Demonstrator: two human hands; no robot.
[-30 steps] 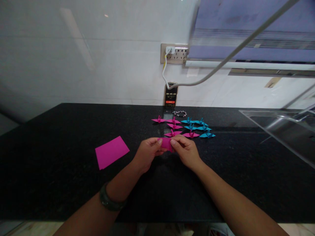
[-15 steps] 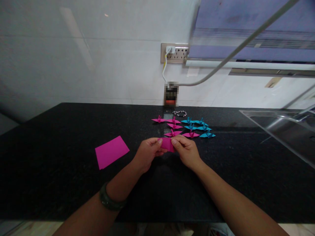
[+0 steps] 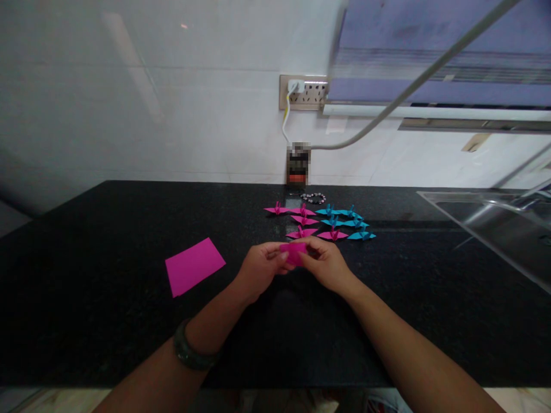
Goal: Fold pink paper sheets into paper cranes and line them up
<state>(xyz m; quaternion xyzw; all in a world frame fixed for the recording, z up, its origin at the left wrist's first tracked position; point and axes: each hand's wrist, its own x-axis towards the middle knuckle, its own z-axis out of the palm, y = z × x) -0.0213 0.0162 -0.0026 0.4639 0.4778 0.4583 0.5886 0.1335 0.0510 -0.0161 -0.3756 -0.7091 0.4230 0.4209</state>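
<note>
Both hands meet over the black countertop (image 3: 107,241) and pinch a small folded piece of pink paper (image 3: 293,252). My left hand (image 3: 259,271) grips its left side with fingers closed. My right hand (image 3: 325,265) grips its right side, thumb and fingers pressed on the paper. A flat pink paper sheet (image 3: 193,265) lies on the counter to the left of my left hand. Just beyond the hands stand several pink paper cranes (image 3: 301,221) and several blue paper cranes (image 3: 348,222).
A phone (image 3: 298,165) leans against the white wall, with a cable running up to a wall socket (image 3: 303,92). A beaded bracelet (image 3: 313,198) lies in front of the phone. A steel sink (image 3: 495,223) sits at the right. A dark band circles my left wrist (image 3: 189,351).
My hands have drawn closer together and the pink paper between them now looks narrower. Everything on the counter has stayed in place.
</note>
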